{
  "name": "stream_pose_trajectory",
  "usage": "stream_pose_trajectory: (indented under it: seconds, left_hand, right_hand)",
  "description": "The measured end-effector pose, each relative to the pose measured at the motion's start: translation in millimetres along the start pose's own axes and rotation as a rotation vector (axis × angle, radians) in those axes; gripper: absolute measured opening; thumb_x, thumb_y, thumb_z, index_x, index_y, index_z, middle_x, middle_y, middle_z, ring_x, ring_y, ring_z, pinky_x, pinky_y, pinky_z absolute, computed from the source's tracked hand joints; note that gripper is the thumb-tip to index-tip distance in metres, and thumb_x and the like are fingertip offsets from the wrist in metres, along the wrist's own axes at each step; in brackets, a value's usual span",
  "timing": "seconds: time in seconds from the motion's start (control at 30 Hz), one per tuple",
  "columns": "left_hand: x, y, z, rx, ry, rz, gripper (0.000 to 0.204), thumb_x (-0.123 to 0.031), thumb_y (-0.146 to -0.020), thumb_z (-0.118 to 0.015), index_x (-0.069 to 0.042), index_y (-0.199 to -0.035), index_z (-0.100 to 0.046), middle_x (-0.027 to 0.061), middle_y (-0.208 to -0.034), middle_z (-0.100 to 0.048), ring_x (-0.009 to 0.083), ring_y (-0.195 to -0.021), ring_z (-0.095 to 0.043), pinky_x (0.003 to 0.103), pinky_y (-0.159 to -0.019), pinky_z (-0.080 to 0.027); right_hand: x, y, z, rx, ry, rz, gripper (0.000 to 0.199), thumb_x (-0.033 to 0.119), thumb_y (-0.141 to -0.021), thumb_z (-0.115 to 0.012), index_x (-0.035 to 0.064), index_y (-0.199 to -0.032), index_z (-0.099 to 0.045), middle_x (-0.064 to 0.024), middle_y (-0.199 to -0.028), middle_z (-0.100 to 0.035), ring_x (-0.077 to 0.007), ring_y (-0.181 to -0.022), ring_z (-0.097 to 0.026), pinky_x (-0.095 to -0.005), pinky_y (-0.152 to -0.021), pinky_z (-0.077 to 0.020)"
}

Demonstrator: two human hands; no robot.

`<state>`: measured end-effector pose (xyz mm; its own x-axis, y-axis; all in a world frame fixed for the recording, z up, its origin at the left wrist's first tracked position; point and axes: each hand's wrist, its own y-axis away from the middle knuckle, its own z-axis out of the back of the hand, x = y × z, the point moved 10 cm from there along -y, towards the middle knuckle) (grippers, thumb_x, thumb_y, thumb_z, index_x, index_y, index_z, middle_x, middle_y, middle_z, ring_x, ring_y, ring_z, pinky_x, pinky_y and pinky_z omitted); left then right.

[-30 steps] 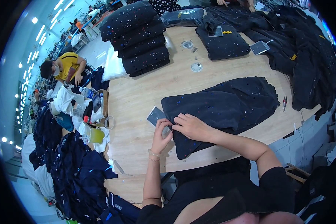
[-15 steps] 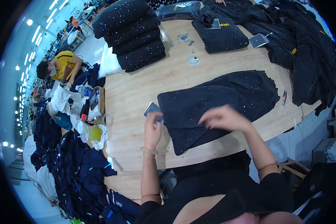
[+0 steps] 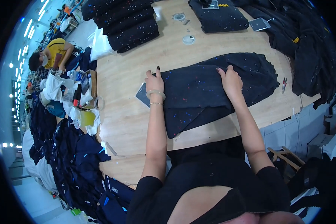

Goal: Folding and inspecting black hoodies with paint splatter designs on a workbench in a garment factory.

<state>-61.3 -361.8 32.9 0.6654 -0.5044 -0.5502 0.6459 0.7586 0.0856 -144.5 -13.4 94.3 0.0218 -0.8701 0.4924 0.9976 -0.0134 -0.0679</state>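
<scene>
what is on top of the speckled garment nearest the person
The right hand is on the speckled garment; the left hand is at its left edge. Fabric under the right hand is hidden.

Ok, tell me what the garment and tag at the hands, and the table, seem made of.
Garment: probably soft knit or fleece, matte; it lies in loose folds.
Tag: perhaps card or plastic; its flat, straight-edged shape suggests something stiff, but the finish is unclear.
Table: wood or wood-look board, fairly smooth; pale grain shows.
</scene>
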Motion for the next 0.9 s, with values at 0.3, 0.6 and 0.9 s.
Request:
stream_pose_trajectory:
  seconds: [0.3,0.6,0.9]
  left_hand:
    - [-2,2,-3,-0.079,-0.096,0.024,0.056,-0.048,-0.091,-0.047,-0.005,-0.126,-0.043,0.0231,-0.112,-0.054,0.0399,-0.098,-0.058,0.049,-0.078,-0.049]
    - [-70,144,96,-0.190,0.173,-0.783,0.041,-0.020,-0.080,-0.064,-0.007,-0.118,-0.054,0.0131,-0.122,-0.049,0.0323,-0.112,-0.046,0.043,-0.095,-0.034]
    - [8,225,39,0.031,-0.060,-0.857,0.049,-0.003,-0.077,-0.058,-0.010,-0.125,-0.054,0.0113,-0.140,-0.042,0.0306,-0.131,-0.036,0.050,-0.105,-0.028]
  right_hand:
    - [-24,-8,-2,-0.221,-0.435,0.205,0.020,0.013,-0.089,-0.059,0.0085,-0.107,-0.055,-0.0202,-0.090,-0.066,-0.0344,-0.087,-0.066,-0.0382,-0.074,-0.0502]
    - [-32,0,-19,0.100,-0.835,0.112,0.047,-0.001,-0.085,-0.060,0.0099,-0.129,-0.050,-0.0139,-0.118,-0.060,-0.0168,-0.102,-0.059,-0.0263,-0.088,-0.0448]
    - [-2,0,14,-0.103,-0.463,0.143,0.037,0.031,-0.086,-0.064,-0.0055,-0.092,-0.062,-0.0215,-0.075,-0.064,-0.0296,-0.068,-0.064,-0.0345,-0.066,-0.0471]
